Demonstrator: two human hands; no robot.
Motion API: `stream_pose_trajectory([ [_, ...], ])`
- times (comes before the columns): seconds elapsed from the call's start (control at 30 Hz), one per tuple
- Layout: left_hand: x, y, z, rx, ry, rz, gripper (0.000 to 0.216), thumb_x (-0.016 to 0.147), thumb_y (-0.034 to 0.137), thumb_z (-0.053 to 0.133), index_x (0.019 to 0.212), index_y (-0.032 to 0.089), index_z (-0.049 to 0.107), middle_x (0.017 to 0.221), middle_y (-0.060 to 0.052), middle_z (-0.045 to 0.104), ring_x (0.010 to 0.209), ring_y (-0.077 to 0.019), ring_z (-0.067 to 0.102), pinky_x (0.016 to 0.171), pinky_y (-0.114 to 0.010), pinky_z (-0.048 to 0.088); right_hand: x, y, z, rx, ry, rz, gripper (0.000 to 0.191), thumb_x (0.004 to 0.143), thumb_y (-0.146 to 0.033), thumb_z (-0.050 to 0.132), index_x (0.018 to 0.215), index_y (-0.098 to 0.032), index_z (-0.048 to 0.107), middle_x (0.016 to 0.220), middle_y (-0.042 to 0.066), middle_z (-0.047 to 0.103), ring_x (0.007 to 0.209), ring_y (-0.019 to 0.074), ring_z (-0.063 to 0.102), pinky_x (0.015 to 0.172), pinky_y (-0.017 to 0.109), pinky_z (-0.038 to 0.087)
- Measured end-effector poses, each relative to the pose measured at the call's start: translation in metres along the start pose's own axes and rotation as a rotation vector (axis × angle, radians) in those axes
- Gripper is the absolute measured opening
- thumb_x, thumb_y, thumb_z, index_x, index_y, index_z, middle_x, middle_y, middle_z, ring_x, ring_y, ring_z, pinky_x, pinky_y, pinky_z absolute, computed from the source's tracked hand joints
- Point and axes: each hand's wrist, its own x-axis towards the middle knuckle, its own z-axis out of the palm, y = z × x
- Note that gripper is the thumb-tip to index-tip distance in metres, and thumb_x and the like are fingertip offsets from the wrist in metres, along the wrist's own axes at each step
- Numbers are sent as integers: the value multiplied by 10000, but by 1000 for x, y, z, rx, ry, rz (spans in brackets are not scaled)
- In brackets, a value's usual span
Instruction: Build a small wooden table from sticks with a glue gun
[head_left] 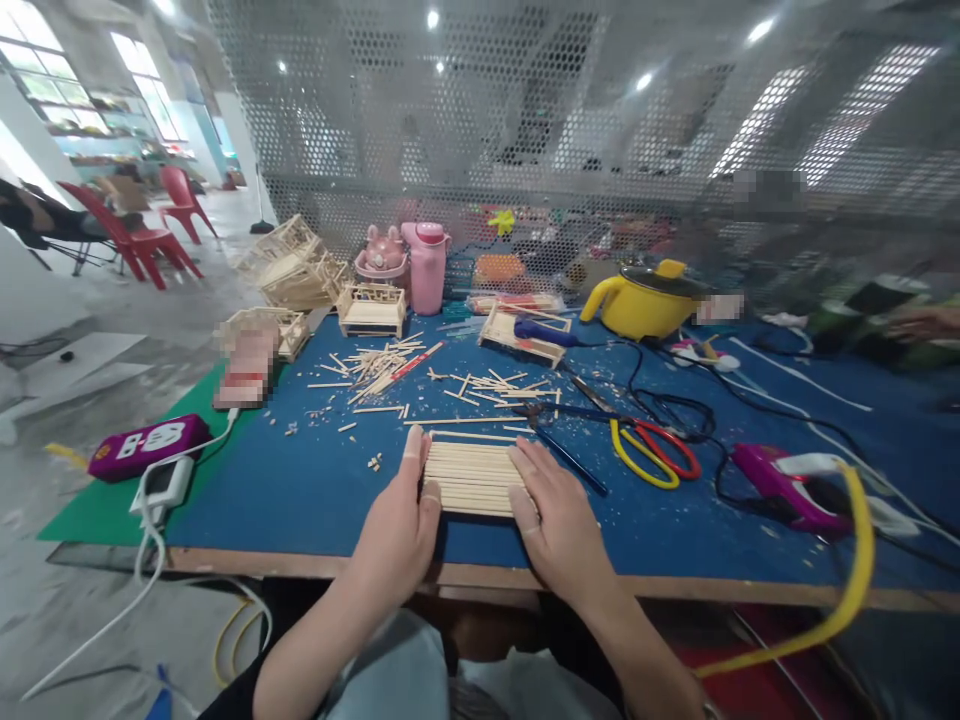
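A flat row of thin wooden sticks lies side by side on the blue mat near the table's front edge. My left hand presses against the row's left end with fingers stretched out and together. My right hand presses against its right end in the same way. Neither hand grips anything; both lie flat on the mat.
Loose sticks are scattered behind the row. Scissors with yellow and red handles lie to the right, then a pink glue gun with cables. Stick-built models, a pink jug and a yellow pot stand at the back.
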Motion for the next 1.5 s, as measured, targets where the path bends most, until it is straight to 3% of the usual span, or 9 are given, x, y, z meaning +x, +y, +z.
stream_pose_trajectory([
  [0.13,3,10,-7,366,39,119,539,923,213,292,1447,97,253,1434,-182,437,1340,-284,387,1075,-536,318,1,-2,-3,2,-26,11,433,932,-306,377,1308,-155,527,1373,147,521,1289,280,458,997,496,433],
  [0.23,12,24,-7,574,66,298,585,915,418,386,1412,111,348,1499,-191,323,1400,-350,239,1075,-590,266,1,-2,-3,-4,-40,5,434,944,-305,354,1299,-128,530,1372,161,518,1284,271,465,997,483,440],
  [0.37,28,30,3,696,-109,531,720,872,588,387,1409,108,362,1492,-189,335,1379,-326,305,1084,-521,292,1,0,-2,-1,-23,-17,422,944,-297,352,1299,-160,534,1359,146,535,1268,269,484,972,479,462],
  [0.53,37,23,11,778,-168,558,615,910,512,378,1376,113,417,1437,-155,444,1325,-305,402,1067,-505,319,1,4,-1,25,-38,-43,430,940,-271,352,1332,-176,502,1375,139,520,1282,274,467,997,489,440],
  [0.73,34,25,11,767,-161,559,641,906,555,339,1367,120,437,1412,-145,477,1302,-309,432,1056,-517,337,-20,1,-17,116,71,129,724,885,-346,484,1489,-162,131,1497,167,327,1354,284,357,1055,485,382],
  [0.9,34,22,14,813,-149,583,607,910,515,370,1346,102,463,1390,-177,493,1281,-325,458,1026,-538,368,-32,-6,-19,43,68,289,427,741,-345,669,1126,-186,578,1140,130,625,1089,310,560,921,482,451],
  [1.13,31,21,16,827,-115,577,561,924,492,350,1349,145,467,1377,-155,516,1280,-321,460,1016,-547,362,-27,-9,-11,38,113,272,46,743,-187,628,744,-215,663,917,53,686,907,244,594,809,406,418],
  [1.4,30,27,25,902,-122,493,558,948,474,284,1360,137,451,1417,-104,478,1313,-296,422,1035,-544,343,-28,-5,-7,66,96,330,81,743,-169,588,801,-204,632,929,49,684,925,247,592,833,413,406],
  [1.5,30,27,25,904,-126,481,585,942,508,267,1367,148,446,1422,-89,473,1316,-288,420,1043,-544,341,-29,-5,-7,47,82,392,293,731,-241,615,1017,-177,594,1002,103,667,981,286,588,866,453,423],
])
